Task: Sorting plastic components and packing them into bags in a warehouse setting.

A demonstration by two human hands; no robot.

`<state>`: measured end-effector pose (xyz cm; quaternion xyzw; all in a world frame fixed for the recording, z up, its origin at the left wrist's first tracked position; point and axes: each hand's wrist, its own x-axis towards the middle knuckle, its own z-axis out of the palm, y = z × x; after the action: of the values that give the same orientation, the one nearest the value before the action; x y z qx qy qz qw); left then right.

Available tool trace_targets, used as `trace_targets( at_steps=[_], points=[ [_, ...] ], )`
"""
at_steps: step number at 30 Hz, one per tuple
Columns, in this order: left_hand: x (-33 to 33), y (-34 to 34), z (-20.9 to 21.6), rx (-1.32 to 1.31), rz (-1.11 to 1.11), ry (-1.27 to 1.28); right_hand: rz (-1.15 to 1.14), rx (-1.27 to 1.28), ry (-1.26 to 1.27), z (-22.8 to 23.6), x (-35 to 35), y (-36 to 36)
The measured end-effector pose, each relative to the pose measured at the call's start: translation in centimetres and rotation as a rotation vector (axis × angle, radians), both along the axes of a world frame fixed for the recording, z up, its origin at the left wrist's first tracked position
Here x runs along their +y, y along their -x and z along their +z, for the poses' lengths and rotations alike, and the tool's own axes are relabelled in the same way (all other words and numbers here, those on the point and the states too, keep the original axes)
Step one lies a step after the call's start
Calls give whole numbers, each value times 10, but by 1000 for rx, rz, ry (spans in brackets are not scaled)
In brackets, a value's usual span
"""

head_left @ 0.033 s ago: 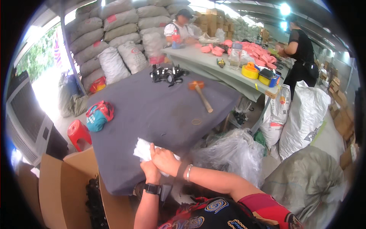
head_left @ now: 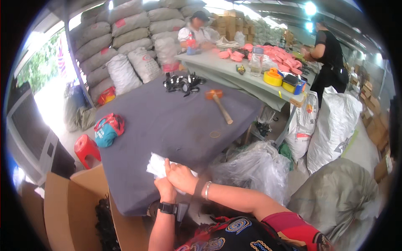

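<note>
A crumpled white bundle (head_left: pixel 156 165), thin like plastic or cloth, is gripped between my two hands over the near edge of the dark grey table (head_left: pixel 146 121). My right hand (head_left: pixel 181 177) is closed over it, thumb lying along the top. Just below and touching it, my left hand (head_left: pixel 166 189) is closed round the bundle's lower side, its fingers mostly hidden. Further off on the tabletop lie a mallet with an orange head and wooden handle (head_left: pixel 221 108), a heap of black goggle-like parts (head_left: pixel 183 83), and a teal and red cloth bag (head_left: pixel 109 130).
An open cardboard box (head_left: pixel 75 209) with black parts stands at the near left, by a red stool (head_left: pixel 87 151). Clear plastic (head_left: pixel 255 171) and big sacks (head_left: pixel 335 129) crowd the right. Two people work at a farther table (head_left: pixel 209 67) heaped with pink pieces (head_left: pixel 284 58).
</note>
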<state>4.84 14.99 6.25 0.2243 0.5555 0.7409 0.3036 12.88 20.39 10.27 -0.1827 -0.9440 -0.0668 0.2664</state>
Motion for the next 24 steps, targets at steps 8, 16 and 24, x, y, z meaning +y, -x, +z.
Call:
trace_targets(
  at_steps=[8, 16, 24],
  points=[
    [-5, 11, -4, -205, -44, -179, 6, 134, 404, 6, 18, -1],
    [-3, 6, 10, -76, 3, -59, 299, 294, 1526, 18, 92, -40],
    [-10, 12, 3, -46, 35, -38, 256, 357, 1837, 10, 82, -16]
  ],
)
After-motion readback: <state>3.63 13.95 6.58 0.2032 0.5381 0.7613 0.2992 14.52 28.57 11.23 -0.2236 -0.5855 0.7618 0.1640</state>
